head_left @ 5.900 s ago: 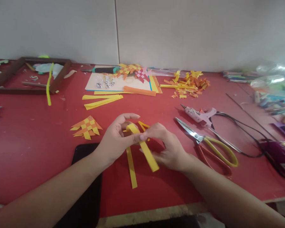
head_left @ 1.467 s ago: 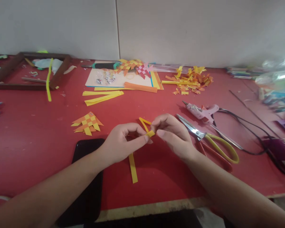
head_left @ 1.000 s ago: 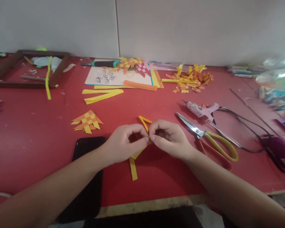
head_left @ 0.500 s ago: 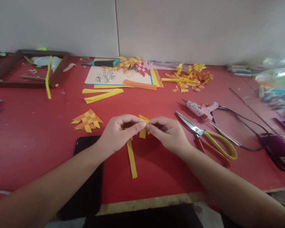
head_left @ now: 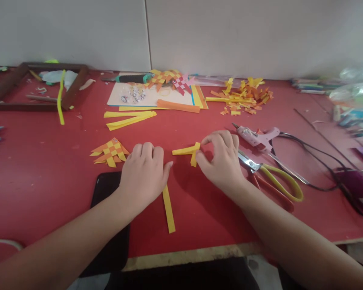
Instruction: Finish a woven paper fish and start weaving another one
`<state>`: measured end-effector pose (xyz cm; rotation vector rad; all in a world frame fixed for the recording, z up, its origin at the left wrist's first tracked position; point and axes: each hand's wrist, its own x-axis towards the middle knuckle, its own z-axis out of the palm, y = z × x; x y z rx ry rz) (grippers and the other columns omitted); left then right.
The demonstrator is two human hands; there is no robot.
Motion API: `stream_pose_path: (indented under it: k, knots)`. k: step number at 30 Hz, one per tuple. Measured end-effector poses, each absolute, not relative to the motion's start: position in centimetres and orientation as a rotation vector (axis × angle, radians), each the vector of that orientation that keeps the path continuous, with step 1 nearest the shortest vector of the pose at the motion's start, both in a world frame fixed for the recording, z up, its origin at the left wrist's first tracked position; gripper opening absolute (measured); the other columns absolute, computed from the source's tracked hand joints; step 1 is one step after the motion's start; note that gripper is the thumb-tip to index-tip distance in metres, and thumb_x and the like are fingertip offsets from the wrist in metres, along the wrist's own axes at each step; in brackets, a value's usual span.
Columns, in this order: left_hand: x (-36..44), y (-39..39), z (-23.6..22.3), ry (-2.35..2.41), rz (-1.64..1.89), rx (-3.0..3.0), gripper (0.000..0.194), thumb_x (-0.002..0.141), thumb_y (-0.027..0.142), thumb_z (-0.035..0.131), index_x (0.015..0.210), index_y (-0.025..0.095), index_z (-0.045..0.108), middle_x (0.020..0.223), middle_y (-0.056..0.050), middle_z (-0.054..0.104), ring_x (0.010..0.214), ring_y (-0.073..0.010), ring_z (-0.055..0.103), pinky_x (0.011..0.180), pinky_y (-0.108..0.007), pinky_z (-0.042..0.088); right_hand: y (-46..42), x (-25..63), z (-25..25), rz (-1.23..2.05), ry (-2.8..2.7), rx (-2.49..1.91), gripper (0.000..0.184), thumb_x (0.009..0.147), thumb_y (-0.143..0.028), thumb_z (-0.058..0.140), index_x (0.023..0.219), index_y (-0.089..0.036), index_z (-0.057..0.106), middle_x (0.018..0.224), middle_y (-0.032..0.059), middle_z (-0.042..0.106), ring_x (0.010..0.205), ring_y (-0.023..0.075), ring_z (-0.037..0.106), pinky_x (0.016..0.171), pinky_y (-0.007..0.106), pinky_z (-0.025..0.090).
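Observation:
My right hand (head_left: pixel 222 159) pinches a small folded yellow paper strip (head_left: pixel 186 150) between thumb and forefinger. One arm of the folded piece points left, and a short end hangs down. My left hand (head_left: pixel 144 169) is back up, its fingers curled down over the top of a straight yellow paper strip (head_left: pixel 169 211). Its thumb sticks out to the right, and the fingertips are hidden. Left of that hand lies a woven orange and yellow paper fish (head_left: pixel 110 152). A black phone (head_left: pixel 109 245) is partly under my left forearm.
Scissors (head_left: pixel 272 179) and a pink glue gun (head_left: pixel 257 139) with its cable lie at the right. Behind are yellow strips (head_left: pixel 130 117), a heap of paper scraps (head_left: pixel 248 96) and paper sheets (head_left: pixel 113 96). A brown frame (head_left: pixel 21 106) stands at the back left.
My hands have moved apart. The left let go of the folded piece and went left, over the straight strip, which shifted slightly toward me. The right moved slightly right, keeping the folded piece.

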<state>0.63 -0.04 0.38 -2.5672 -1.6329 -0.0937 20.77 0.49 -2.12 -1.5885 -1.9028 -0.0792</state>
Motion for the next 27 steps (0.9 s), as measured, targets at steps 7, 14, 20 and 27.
stream_pose_path:
  k: [7,14,20,27]
  knots:
    - [0.5,0.8,-0.4,-1.583,-0.202,-2.685,0.018,0.097,0.027,0.049,0.084,0.017,0.055,0.079,-0.009,0.059,0.077,-0.0263,0.053,0.063,-0.035,0.037,-0.1,20.1,-0.8,-0.010,-1.900,-1.302,0.015,0.081,-0.012,0.054,0.093,-0.022,0.053,0.096,0.0068,0.061,0.095,0.0252,0.058,0.089,0.046,0.039]
    - [0.4,1.6,-0.1,-2.124,-1.387,-3.010,0.026,0.094,0.043,0.055,0.083,0.021,0.049,0.068,0.004,0.051,0.056,-0.0107,0.047,0.054,-0.024,0.037,-0.7,19.9,-0.5,0.179,-1.993,-1.080,0.030,0.079,-0.007,0.054,0.103,-0.025,0.055,0.092,0.0049,0.066,0.090,0.0236,0.060,0.081,0.042,0.046]
    - [0.6,2.2,-0.2,-2.690,-2.268,-2.793,0.030,0.088,0.048,0.064,0.082,0.022,0.050,0.061,0.009,0.045,0.042,-0.0049,0.043,0.041,-0.018,0.038,-0.2,19.8,-0.8,0.353,-2.214,-0.669,0.034,0.086,-0.005,0.053,0.108,-0.029,0.062,0.088,0.0013,0.068,0.082,0.0166,0.064,0.078,0.036,0.052]
    - [0.5,2.3,0.1,-2.515,-2.383,-2.910,0.032,0.077,0.045,0.078,0.080,0.019,0.058,0.067,0.007,0.052,0.044,-0.0048,0.053,0.040,-0.016,0.044,-0.4,19.8,-0.6,0.635,-2.171,-0.553,0.009,0.093,-0.023,0.060,0.096,-0.024,0.068,0.077,0.0025,0.071,0.072,0.0150,0.063,0.070,0.032,0.053]
